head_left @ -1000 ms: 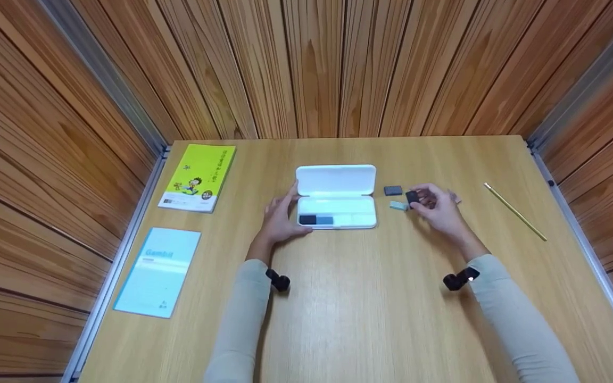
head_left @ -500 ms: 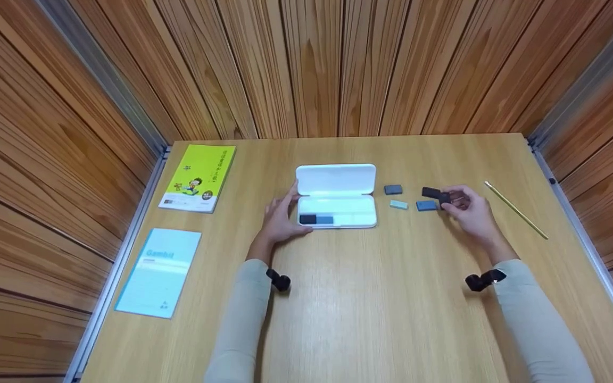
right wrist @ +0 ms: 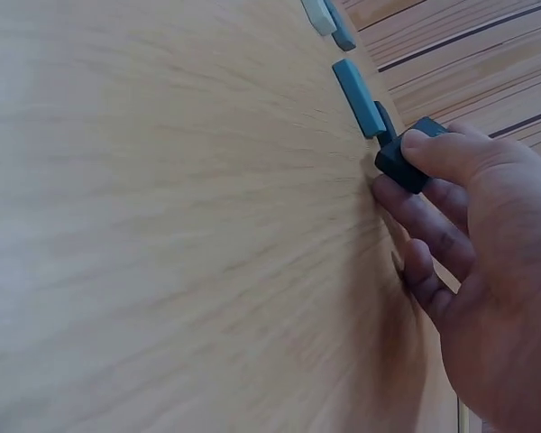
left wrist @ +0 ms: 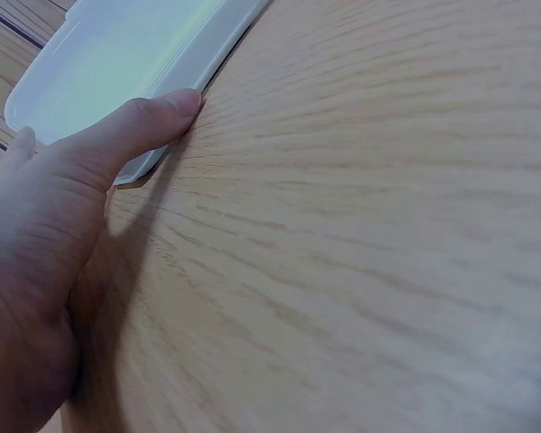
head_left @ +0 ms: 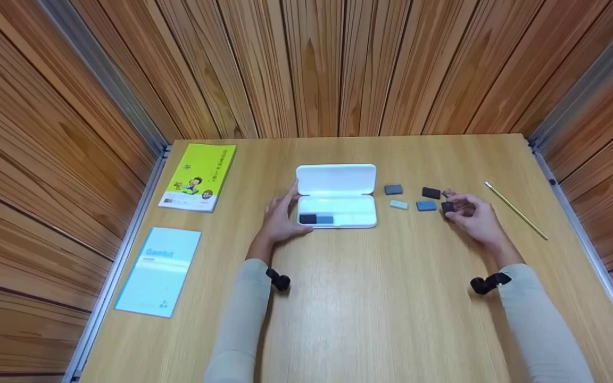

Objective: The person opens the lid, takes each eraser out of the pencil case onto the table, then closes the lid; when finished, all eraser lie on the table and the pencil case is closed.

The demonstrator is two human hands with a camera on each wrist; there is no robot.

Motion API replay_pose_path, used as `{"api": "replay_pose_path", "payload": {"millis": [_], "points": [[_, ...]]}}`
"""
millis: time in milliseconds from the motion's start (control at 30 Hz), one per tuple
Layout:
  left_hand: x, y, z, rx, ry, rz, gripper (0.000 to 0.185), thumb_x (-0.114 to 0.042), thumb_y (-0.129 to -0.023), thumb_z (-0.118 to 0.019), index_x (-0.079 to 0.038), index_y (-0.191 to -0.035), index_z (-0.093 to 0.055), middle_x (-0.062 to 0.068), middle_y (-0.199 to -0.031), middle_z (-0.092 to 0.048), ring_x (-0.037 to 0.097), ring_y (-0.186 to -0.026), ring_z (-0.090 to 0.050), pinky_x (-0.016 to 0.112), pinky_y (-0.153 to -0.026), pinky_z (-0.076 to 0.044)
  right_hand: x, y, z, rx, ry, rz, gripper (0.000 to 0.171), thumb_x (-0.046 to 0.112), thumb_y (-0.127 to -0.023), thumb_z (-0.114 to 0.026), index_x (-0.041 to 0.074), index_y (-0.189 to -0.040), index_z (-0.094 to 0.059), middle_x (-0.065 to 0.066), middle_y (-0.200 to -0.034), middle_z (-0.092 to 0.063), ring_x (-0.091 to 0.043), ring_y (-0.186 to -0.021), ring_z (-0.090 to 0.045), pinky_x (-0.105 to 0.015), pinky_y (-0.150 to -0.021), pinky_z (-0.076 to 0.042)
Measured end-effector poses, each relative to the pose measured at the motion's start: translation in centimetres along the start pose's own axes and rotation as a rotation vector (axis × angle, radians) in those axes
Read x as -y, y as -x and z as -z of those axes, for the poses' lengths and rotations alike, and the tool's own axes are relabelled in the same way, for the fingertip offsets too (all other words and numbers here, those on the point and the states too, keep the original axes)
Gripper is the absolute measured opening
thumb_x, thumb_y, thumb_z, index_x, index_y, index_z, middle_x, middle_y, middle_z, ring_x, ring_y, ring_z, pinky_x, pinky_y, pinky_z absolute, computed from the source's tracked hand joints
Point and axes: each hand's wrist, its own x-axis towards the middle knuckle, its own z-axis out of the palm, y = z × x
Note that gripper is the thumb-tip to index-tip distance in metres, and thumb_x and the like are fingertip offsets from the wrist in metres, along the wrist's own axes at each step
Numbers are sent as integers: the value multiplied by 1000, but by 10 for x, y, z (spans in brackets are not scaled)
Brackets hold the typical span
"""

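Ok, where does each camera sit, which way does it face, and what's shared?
Left wrist: on that wrist, facing the left fingers, seen close, holding the white case.
Right wrist: on that wrist, facing the right fingers, seen close, pinching a dark block.
Head: worn on the head, facing forward and down over the table; both sleeves and fingers show.
Shared: white case in head and left wrist; dark block in head and right wrist.

- Head: up high, peering forward-down.
- Left wrist: close, white case (left wrist: pixel 122 68) at eleven o'clock.
- Right wrist: close, dark block (right wrist: pixel 399 170) at two o'clock.
- Head shares both.
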Motion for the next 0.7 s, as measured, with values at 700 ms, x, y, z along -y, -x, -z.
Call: {"api": "replay_pose_path", "payload": {"millis": [700], "points": [[-2,1,-1,-9,16,32,136,-42,-80,-104,-46,-181,-11,-7,-168,-59,30,-157,-39,60,-133,-22,-3,-1,-4,-29,0,51,36,2,-105,-76,-6,-140,-71,-33,-143,-69,3,-99,-58,-8,-86,-48]]}}
